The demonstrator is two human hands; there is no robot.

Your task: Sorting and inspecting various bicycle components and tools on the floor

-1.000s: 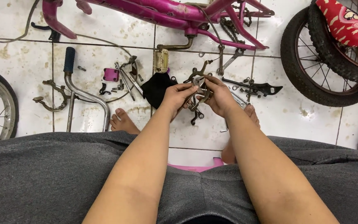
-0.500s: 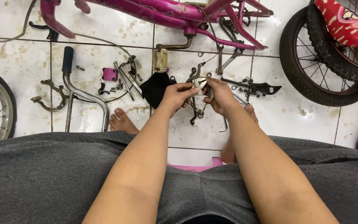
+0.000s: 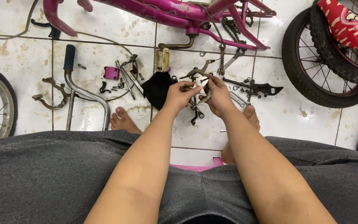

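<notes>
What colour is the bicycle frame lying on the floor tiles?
The bicycle frame is bright pink, magenta-like, seen in the head view, the only one.

White glazed floor tiles [image 3: 307,124] with dark grout lines and brownish grime stains, heaviest toward eleven o'clock, fill the scene under even, soft light casting short, faint shadows.

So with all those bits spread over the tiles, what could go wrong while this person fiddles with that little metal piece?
The small grey metal brake part is pinched between the left hand and right hand over the white tiled floor; if it slips, it may drop among the loose screws and brackets and be hard to find again. The bare feet also rest close to those sharp-looking pieces, so a shifted foot might get hurt.
</notes>
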